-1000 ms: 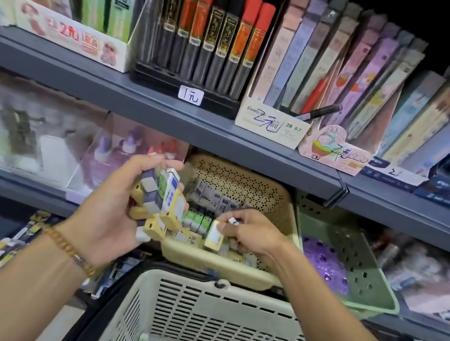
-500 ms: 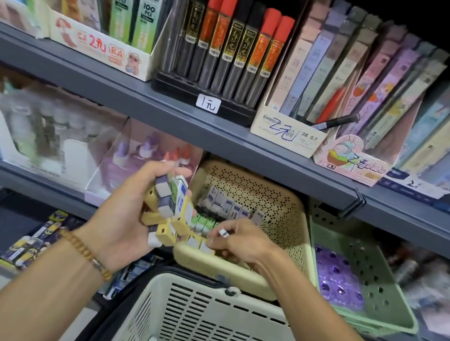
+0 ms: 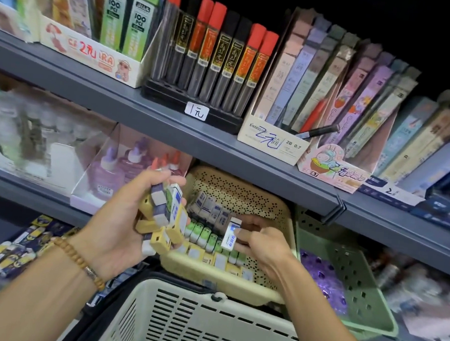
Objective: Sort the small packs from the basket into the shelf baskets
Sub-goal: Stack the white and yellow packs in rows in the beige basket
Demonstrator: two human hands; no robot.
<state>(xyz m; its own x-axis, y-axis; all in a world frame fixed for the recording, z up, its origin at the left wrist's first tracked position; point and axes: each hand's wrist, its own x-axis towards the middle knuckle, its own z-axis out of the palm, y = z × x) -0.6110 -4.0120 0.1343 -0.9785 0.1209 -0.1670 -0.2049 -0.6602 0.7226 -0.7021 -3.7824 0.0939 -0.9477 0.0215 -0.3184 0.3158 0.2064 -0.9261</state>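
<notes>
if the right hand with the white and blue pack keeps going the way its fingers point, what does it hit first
Probably the row of white and blue packs standing at the back of the beige perforated shelf basket. The right hand, pinching a white and blue pack, points up-left over the green-topped packs; depth is unclear.

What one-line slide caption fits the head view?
Left hand grips assorted small packs; right hand pinches a blue-and-white pack over the beige shelf basket.

"100 PCS" on green packs (image 3: 138, 21) — "2B 0.7" on white display box (image 3: 273, 143)
</notes>
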